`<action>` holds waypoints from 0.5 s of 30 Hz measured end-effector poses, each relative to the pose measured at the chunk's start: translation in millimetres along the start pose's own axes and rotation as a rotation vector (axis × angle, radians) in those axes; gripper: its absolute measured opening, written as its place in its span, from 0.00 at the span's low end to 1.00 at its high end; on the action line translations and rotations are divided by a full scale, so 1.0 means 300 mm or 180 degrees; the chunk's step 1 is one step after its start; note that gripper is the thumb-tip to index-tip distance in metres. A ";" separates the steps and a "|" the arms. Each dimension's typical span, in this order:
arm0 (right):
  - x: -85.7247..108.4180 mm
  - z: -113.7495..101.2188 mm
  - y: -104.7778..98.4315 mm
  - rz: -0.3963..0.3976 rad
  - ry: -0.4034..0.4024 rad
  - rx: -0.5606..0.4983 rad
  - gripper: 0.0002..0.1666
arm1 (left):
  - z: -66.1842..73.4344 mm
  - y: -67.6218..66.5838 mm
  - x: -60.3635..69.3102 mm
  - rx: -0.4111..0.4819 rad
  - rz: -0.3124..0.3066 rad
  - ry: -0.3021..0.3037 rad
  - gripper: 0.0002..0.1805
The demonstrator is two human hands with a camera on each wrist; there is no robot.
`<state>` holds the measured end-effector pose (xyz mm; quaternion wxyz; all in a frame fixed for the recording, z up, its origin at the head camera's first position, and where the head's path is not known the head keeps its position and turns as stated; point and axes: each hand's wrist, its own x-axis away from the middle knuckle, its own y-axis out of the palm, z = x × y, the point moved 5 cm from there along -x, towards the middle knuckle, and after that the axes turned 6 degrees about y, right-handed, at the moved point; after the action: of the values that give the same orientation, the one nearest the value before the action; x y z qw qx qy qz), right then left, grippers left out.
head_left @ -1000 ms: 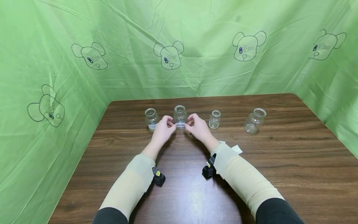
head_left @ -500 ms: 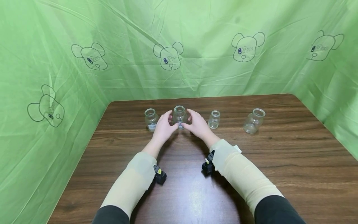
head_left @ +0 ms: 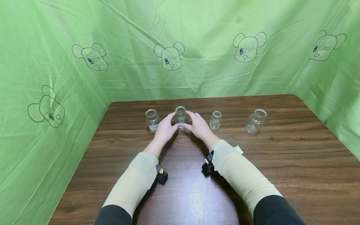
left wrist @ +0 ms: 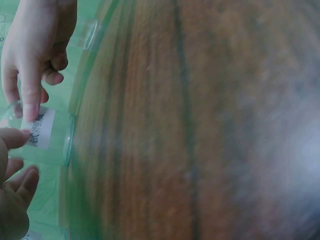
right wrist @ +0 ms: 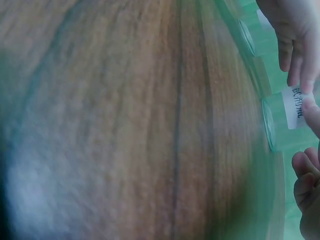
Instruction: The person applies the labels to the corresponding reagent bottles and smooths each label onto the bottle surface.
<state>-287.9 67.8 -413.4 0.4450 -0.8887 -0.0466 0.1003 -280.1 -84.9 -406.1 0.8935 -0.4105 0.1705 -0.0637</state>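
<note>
Cloth: a creased green cloth (head_left: 67, 28) hung at the left, ran behind the table (head_left: 298, 150) and came round on the right; it bore outlined cartoon heads with round ears.
Left sleeve: the pale left sleeve (head_left: 130, 184) crossed the wood, with a small black wrist camera (head_left: 161, 175) on its inner side.
Left jar: a clear glass left jar (head_left: 152, 117) stood just beside the left hand (head_left: 164, 129), a white label low on its front.
Left hand: it gripped the middle jar (head_left: 181, 118), thumb on the front and forefinger curved along the side.
Middle jar: it stood upright near the far edge of the table, between both hands, its mouth uncovered; its white front label (right wrist: 291, 117) carried dark printed characters, partly covered by the thumbs.
Right hand: the right hand (head_left: 197, 126) mirrored the other, thumb on the label and forefinger round the opposite side of the glass.
Small jar: a narrower small jar (head_left: 215, 122) stood near the right hand.
White slip: a white slip (head_left: 238, 149) showed from behind the right sleeve (head_left: 239, 175).
Right jar: a clear right jar (head_left: 254, 122) stood well apart from the others.
</note>
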 end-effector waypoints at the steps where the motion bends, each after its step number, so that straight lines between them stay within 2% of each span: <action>1: 0.000 0.001 -0.002 0.0002 -0.0014 0.0035 0.40 | -0.002 -0.001 -0.001 -0.0036 -0.0010 0.0007 0.30; 15: -0.006 -0.011 -0.029 -0.0023 -0.0308 0.0442 0.36 | -0.021 -0.021 -0.004 -0.0121 -0.0055 0.0110 0.27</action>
<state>-289.0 70.2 -404.4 0.5031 -0.8496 -0.0642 0.1445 -283.2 -93.2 -404.9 0.8819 -0.4278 0.1835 -0.0752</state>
